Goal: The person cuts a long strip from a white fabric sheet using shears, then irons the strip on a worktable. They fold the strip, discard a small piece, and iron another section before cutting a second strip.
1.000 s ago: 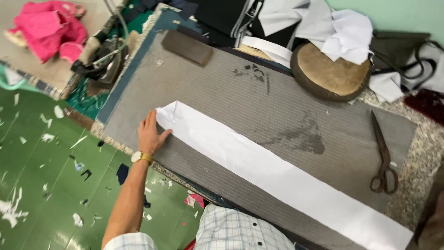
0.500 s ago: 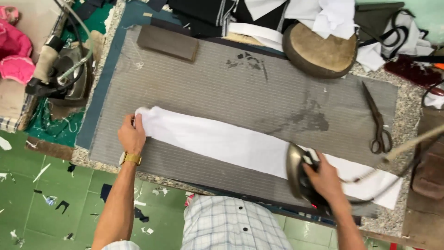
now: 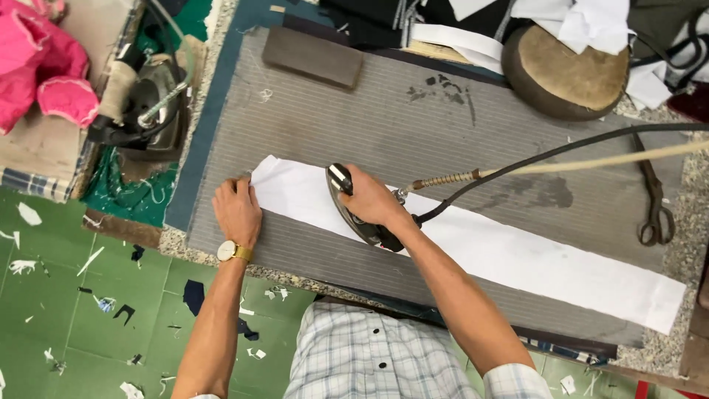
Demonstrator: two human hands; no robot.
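Note:
A long white fabric strip (image 3: 517, 255) lies diagonally across a grey striped ironing pad (image 3: 354, 111). My left hand (image 3: 238, 210), with a gold watch on the wrist, presses flat on the strip's left end. My right hand (image 3: 373, 199) grips the handle of a dark clothes iron (image 3: 353, 208) that rests on the strip near its left part. The iron's black cord (image 3: 546, 155) runs off to the right.
A second iron (image 3: 148, 103) sits on a stand at the left, pink cloth (image 3: 37, 66) beyond it. Scissors (image 3: 653, 199) lie at the pad's right. A round brown pressing block (image 3: 565, 70), a dark rectangular block (image 3: 312, 58) and piled fabric lie at the back. Scraps litter the green floor.
My right hand came into view with the iron and slid it left along the strip, from the right part to near the left end. My left hand stayed on the strip's left end.

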